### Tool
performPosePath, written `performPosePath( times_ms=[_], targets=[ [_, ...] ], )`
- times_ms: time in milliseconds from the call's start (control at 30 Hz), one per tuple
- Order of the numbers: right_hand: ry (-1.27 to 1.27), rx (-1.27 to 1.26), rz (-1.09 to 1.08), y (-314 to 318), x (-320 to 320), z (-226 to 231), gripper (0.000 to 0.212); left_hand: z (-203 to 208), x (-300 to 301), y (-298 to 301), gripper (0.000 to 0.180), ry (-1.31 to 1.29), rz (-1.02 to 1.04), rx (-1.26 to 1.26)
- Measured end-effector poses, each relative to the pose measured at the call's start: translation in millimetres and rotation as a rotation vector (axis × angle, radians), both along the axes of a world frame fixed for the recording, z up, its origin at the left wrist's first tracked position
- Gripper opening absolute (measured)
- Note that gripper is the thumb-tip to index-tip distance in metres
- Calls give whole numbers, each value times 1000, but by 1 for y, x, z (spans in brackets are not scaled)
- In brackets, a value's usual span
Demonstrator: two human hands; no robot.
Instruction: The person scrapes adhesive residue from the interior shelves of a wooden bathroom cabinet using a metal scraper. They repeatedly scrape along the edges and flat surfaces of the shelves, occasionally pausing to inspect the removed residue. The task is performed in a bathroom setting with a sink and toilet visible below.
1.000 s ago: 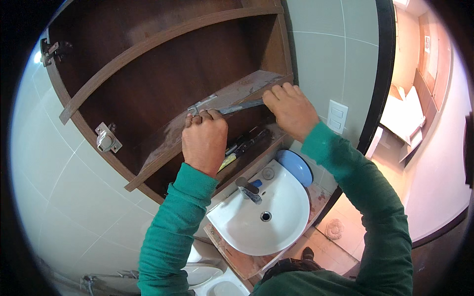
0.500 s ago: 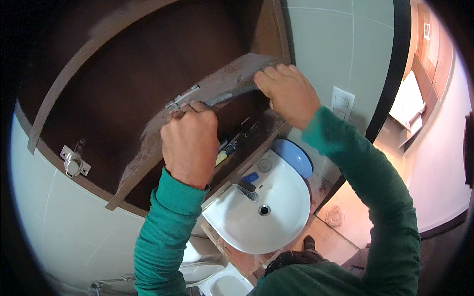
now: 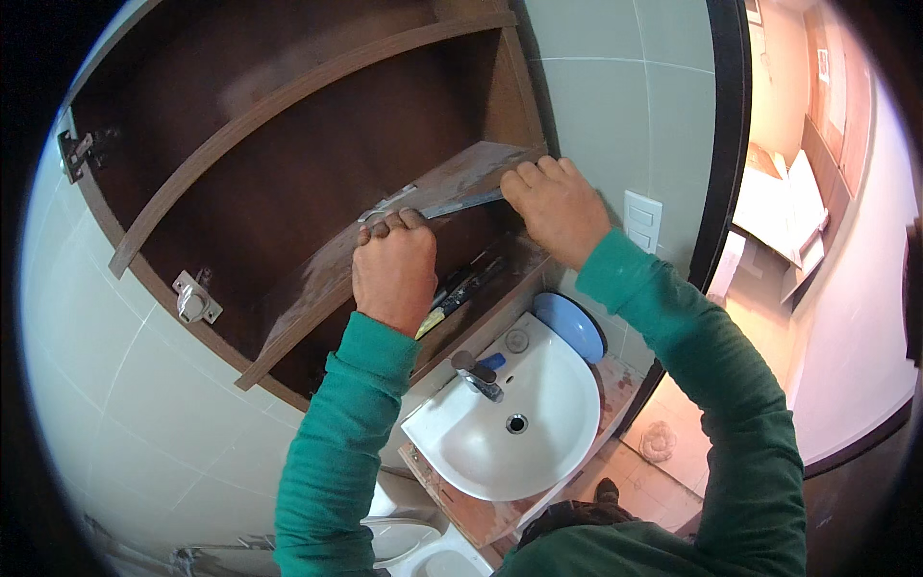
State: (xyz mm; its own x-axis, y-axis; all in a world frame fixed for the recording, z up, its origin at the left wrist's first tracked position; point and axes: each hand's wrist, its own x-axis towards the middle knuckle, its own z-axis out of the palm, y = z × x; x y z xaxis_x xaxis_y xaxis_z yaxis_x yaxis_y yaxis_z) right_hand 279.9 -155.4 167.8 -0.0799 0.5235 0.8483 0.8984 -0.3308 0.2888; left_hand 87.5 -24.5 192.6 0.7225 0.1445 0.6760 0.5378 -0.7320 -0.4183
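Both hands are at the front edge of a dusty wooden shelf [image 3: 322, 274] in an open dark brown wall cabinet [image 3: 481, 120]. A flat grey metal strip [image 3: 464, 205] spans between them along this edge; its exact kind I cannot make out. My left hand [image 3: 394, 274] has its fingers curled over one end of the strip. The other end is in my right hand [image 3: 558, 207], its fingers closed, near the cabinet's right side. Just behind my left knuckles, a small metal fitting [image 3: 386, 202] lies on the shelf.
Below the shelf, the bottom compartment holds several tools, one with a yellow part [image 3: 431, 322]. A white washbasin [image 3: 461, 447] with a tap [image 3: 478, 373] and a blue basin [image 3: 569, 327] stand underneath. Metal hinges [image 3: 195, 299] jut from the cabinet's left side. A light switch [image 3: 642, 221] is right.
The view has shifted, so the cabinet appears lower and more of its upper part shows. Both hands keep their grip on the strip at the shelf edge.
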Motion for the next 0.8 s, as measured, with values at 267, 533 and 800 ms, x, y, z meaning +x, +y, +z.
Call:
performPosePath(
  times_ms=[267,533,800],
  targets=[
    [62,27,72,-2,12,-3,11,-1,15,-1,14,-6,37,6],
    [86,27,91,20,31,-6,11,14,14,-11,18,89,45,-142],
    [-2,45,-7,18,20,-1,16,8,8,8,41,46,39,-108]
  ],
)
